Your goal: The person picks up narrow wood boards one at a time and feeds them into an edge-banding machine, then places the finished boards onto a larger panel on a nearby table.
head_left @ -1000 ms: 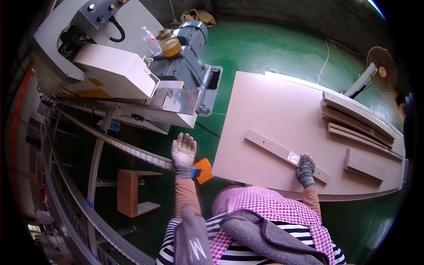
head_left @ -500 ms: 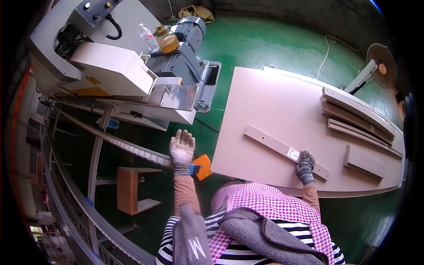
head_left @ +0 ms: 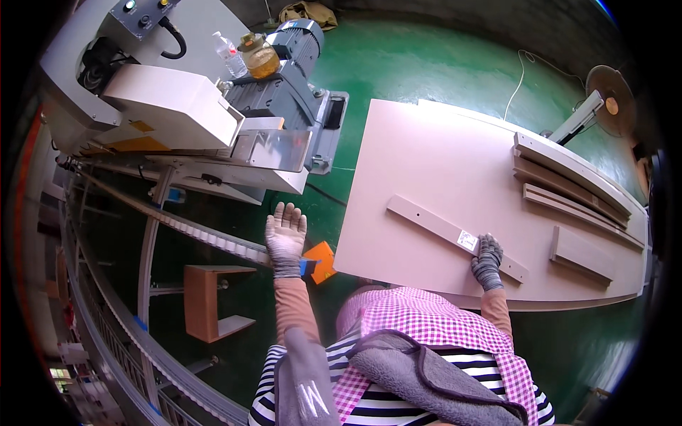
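A long, narrow pale wooden strip (head_left: pixel 455 236) lies slantwise on the big pale worktop (head_left: pixel 426 163), running from the middle of the frame down toward the lower right. It carries a small white label near its lower end. The right hand (head_left: pixel 487 260), in a grey knit glove, rests on that lower end just past the label, its fingers (head_left: pixel 490 246) curled down over the strip and gripping it against the board.

The left hand (head_left: pixel 285 235), in a lighter grey glove, is held out left of centre, away from the worktop, palm flat and fingers (head_left: pixel 287 215) spread wide and released, grasping nothing. It hovers above a slanted ribbed rail (head_left: pixel 206 236) that runs from the left edge toward the centre. Just right of the wrist sits a small orange piece (head_left: pixel 321 260) over the green floor (head_left: pixel 426 64).

On the right part of the worktop lie more wooden strips: a stack of long ones (head_left: pixel 568 181) near the upper right edge and a short one (head_left: pixel 581 253) lower down, well apart from the held strip.

At the upper left stands a large cream and grey machine (head_left: pixel 167 106) with a control box, a grey motor (head_left: pixel 297 39), a clear plastic bottle (head_left: pixel 230 55) and a jar of amber liquid (head_left: pixel 260 60) on top. A fan (head_left: pixel 612 99) stands at the upper right. A small wooden stool (head_left: pixel 210 302) sits at lower left. At the bottom edge are the person's pink checked apron and striped sleeves.
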`<action>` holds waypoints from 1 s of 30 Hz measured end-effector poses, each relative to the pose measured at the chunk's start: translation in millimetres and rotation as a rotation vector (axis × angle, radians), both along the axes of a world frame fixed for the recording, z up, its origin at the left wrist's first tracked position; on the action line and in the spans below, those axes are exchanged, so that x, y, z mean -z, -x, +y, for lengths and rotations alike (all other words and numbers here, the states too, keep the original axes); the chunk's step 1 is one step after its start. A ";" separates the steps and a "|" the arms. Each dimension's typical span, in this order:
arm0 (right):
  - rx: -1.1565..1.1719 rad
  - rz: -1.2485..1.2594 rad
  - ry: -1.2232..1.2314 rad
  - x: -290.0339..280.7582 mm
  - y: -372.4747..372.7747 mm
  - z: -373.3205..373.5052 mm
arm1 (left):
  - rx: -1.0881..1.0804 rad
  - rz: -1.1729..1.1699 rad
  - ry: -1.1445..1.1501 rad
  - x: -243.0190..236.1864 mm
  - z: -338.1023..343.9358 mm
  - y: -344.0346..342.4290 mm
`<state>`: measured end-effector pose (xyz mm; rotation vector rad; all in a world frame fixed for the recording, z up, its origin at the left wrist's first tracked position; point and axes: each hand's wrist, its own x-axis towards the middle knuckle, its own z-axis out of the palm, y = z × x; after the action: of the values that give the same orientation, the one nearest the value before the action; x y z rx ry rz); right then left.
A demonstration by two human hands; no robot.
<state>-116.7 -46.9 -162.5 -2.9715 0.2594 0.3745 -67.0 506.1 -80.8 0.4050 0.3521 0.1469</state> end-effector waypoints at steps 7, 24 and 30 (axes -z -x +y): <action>-0.009 -0.017 -0.017 4.2 2.6 -3.3 | 0.016 -0.039 0.012 4.1 2.1 -0.4; -0.003 0.005 -0.011 4.8 2.0 -3.7 | -0.009 -0.014 0.006 1.1 -0.1 1.1; -0.027 -0.028 -0.009 4.7 1.1 -4.8 | 0.002 -0.047 0.033 0.7 -0.5 0.7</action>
<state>-117.8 -51.6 -167.2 -2.9721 0.2139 0.3359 -67.7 505.6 -81.5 0.3691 0.3069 0.1480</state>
